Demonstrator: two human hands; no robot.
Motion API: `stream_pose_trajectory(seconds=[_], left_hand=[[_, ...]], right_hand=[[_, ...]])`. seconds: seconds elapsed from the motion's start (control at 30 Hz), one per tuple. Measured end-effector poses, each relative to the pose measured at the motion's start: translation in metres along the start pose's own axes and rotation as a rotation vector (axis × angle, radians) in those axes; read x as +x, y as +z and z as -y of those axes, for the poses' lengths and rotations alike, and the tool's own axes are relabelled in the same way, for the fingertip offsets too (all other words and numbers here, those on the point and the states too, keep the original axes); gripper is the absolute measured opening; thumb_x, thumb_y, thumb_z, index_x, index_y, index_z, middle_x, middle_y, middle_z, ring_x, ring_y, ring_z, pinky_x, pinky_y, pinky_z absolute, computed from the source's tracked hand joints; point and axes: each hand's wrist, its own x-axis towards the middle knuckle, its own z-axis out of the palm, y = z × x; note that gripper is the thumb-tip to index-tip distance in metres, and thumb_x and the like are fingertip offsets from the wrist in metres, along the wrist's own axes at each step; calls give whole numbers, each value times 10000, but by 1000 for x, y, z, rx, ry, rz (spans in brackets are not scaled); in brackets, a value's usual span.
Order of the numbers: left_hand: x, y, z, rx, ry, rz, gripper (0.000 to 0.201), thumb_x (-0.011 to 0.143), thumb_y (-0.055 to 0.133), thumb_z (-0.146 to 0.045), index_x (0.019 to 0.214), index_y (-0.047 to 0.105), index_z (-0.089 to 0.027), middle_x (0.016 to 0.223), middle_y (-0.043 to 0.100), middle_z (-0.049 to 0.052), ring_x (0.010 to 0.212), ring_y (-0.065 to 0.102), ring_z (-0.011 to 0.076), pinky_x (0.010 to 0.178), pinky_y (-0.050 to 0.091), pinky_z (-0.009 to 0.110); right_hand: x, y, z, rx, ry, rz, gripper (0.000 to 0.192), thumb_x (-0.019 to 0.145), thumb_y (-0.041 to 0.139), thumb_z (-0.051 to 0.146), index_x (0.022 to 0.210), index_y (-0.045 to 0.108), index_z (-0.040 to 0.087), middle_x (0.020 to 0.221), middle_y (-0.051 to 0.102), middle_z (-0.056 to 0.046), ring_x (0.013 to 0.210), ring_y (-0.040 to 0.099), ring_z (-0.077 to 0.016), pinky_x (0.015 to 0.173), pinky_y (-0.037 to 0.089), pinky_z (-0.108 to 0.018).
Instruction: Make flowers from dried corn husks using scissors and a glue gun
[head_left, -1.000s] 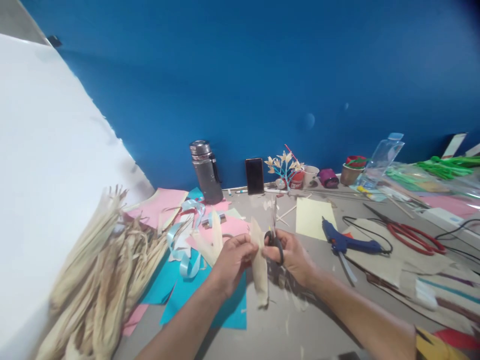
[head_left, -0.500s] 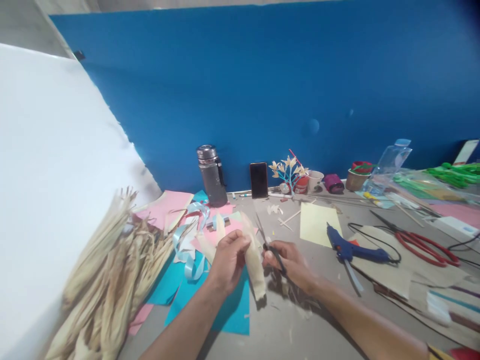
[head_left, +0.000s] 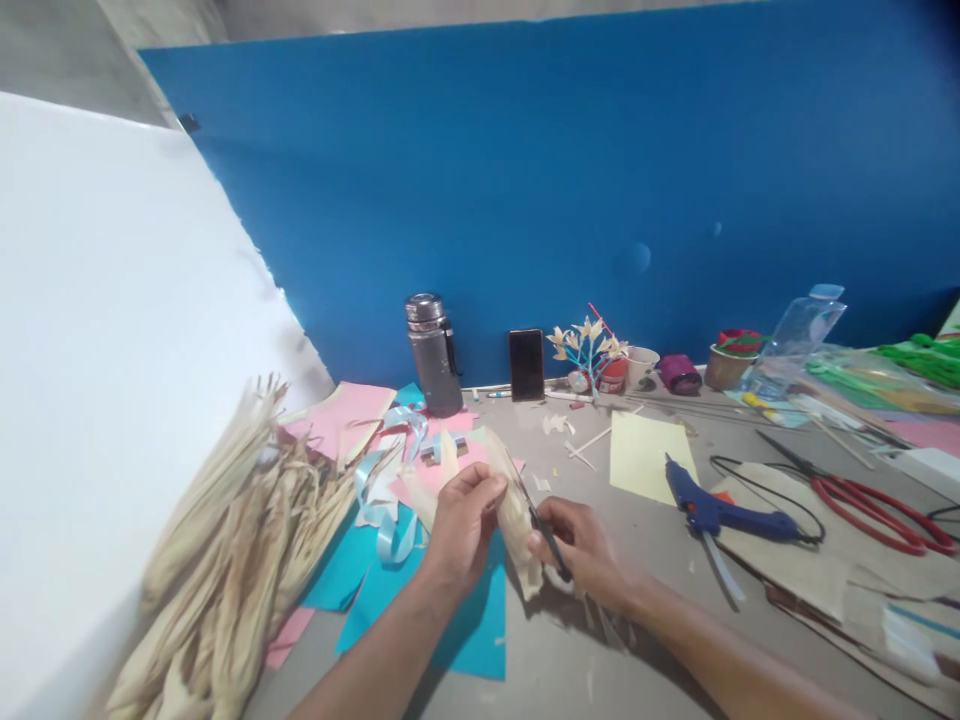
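Note:
Between the thumb and fingers of my left hand [head_left: 466,520] is a pale, dried corn husk piece [head_left: 517,525], hanging down over the table. My right hand [head_left: 589,550] is closed round a pair of dark-handled scissors [head_left: 551,540], whose blades point up and lie along the right edge of the husk. Whether the blades are parted is hard to make out. Thin cut scraps [head_left: 604,620] lie on the table below my right hand. More pale husk strips [head_left: 424,495] show just behind my left hand.
A pile of dried corn husks [head_left: 225,560] lies at left, beside blue paper [head_left: 469,625]. A flask [head_left: 435,360], a phone [head_left: 526,365] and a husk-flower stem [head_left: 589,350] stand along the back. To the right are a blue glue gun [head_left: 731,510] and large red-handled scissors [head_left: 862,500].
The scissors have moved left, from beside the husk piece to against its right edge. My left hand keeps its hold. The whole view has shifted slightly.

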Motion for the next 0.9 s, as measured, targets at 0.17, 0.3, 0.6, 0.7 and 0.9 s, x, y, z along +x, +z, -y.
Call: stream_pose_trajectory(seconds=[0.17,0.3,0.6,0.7,0.9], left_hand=[[-1,1,1,4,-1,-10,295,658,778,-294,620,513,-171,568,453,-53,514,435,79,535,363,211],[-2,2,-1,22,-5,-11,298,653,775,-294,614,506,-172,567,429,-61,505,415,72,522,354,204],[-1,1,0,44,-4,-28,303,645,775,-304,624,501,-176,556,467,-54,501,444,78,518,354,205],[-1,1,0,55,-2,-31,294,651,767,-306,628,504,-177,548,471,-54,494,444,80,513,350,206],[1,-1,0,38,-21,-26,280,648,741,-288,622,482,-185,545,462,-56,487,445,86,510,360,215]], right_hand=[[0,5,7,-63,76,-70,308,758,648,421,634,484,192,567,404,51,556,345,-106,501,262,-235],[1,5,10,35,127,-65,342,741,673,433,593,480,191,534,418,40,525,336,-103,488,260,-248],[2,6,5,28,129,-61,391,729,735,470,603,499,184,538,426,46,518,338,-92,477,245,-240],[2,6,6,68,162,-52,458,713,744,541,585,481,188,517,438,39,493,342,-90,463,246,-243],[0,6,6,160,174,-12,552,685,731,667,562,482,190,506,514,-5,465,393,-102,453,271,-252]])
